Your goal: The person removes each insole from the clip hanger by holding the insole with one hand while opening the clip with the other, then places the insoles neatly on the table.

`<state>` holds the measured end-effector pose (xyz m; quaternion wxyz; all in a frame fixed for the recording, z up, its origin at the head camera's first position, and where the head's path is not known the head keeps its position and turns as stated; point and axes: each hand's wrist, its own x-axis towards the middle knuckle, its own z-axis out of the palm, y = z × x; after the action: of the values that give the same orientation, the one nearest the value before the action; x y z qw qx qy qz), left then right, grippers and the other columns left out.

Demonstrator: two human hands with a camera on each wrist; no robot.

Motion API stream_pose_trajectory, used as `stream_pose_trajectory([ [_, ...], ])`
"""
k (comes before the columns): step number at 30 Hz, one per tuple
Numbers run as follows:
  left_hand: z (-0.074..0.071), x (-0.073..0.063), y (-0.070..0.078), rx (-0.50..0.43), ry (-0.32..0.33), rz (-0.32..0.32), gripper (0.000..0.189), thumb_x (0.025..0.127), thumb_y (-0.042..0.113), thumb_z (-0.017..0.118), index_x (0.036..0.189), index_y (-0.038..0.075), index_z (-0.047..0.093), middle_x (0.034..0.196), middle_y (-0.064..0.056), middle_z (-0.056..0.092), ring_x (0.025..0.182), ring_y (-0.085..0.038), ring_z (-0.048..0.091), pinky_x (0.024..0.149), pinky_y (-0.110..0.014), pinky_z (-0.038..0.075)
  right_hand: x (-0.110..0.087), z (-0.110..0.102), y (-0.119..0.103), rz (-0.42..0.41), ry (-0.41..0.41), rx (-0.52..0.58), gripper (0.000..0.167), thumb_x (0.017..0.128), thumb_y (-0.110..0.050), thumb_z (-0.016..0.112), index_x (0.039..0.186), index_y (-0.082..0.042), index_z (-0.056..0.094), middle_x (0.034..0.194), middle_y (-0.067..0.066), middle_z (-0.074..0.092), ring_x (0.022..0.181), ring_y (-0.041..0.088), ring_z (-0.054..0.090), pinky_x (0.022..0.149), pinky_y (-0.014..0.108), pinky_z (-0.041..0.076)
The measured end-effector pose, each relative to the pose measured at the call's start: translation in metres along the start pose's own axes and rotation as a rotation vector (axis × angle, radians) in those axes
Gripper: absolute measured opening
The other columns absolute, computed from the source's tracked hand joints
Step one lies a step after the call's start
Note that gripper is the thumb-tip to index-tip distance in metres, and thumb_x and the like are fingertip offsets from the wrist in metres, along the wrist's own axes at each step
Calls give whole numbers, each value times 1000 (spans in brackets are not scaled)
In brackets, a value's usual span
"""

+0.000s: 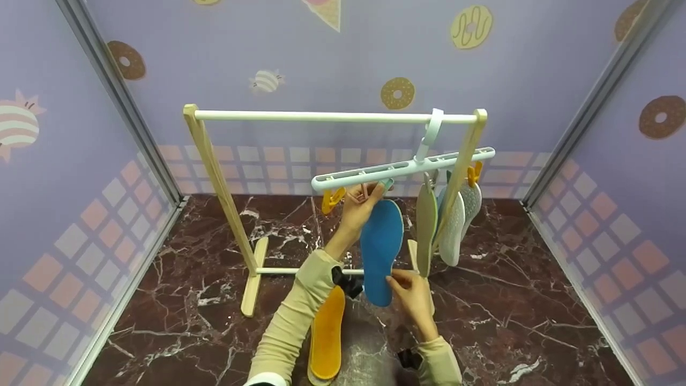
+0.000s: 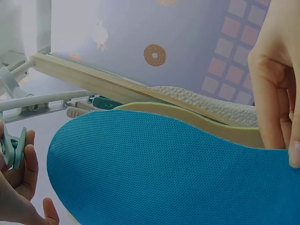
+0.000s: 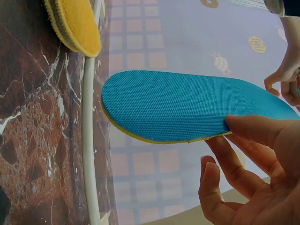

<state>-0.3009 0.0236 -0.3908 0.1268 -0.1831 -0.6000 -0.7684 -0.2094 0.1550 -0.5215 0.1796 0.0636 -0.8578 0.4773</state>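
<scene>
A blue insole stands upright below the white clip hanger. My right hand pinches its edge near the lower end; in the right wrist view the thumb lies on the blue face, fingers behind. My left hand holds a teal clip under the hanger's left half, beside the insole's upper end. In the left wrist view the clip and that end are apart. Several other insoles hang from clips on the hanger's right half. An orange clip dangles near its left end.
The hanger hooks over the top rail of a wooden rack, close to its right post. Orange insoles lie stacked on the dark marbled surface in front. Patterned panels enclose the back and both sides.
</scene>
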Motion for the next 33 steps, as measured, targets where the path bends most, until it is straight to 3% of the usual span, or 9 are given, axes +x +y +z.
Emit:
stream_pose_trajectory([
  [2, 1, -3, 8, 17, 21, -33, 25, 86, 9, 57, 100, -11, 60, 94, -26, 65, 75, -3, 58, 71, -25, 47, -1, 0, 0, 7, -8, 9, 17, 79, -15, 67, 91, -3, 70, 91, 13, 69, 75, 21, 66, 66, 25, 52],
  [7, -1, -2, 10, 47, 41, -83, 25, 87, 11, 56, 101, -8, 61, 89, -14, 69, 66, -3, 53, 66, -22, 45, -2, -1, 0, 36, -19, -8, 16, 79, -17, 67, 91, -7, 70, 87, 9, 70, 74, 18, 65, 65, 26, 51],
  [17, -4, -4, 9, 29, 62, -97, 30, 87, 16, 57, 106, -7, 58, 76, 5, 62, 67, -4, 56, 67, -20, 47, -4, -3, -1, 61, -34, -24, 17, 79, -20, 67, 90, -8, 71, 81, 8, 70, 73, 18, 65, 64, 26, 50],
  [33, -9, -11, 8, 66, 41, -98, 31, 88, 15, 55, 111, -5, 57, 101, -17, 64, 80, -9, 62, 82, -34, 50, -7, -3, 1, 38, -56, -68, 13, 78, -19, 67, 87, -12, 72, 74, 3, 69, 64, 8, 58, 57, 20, 44],
])
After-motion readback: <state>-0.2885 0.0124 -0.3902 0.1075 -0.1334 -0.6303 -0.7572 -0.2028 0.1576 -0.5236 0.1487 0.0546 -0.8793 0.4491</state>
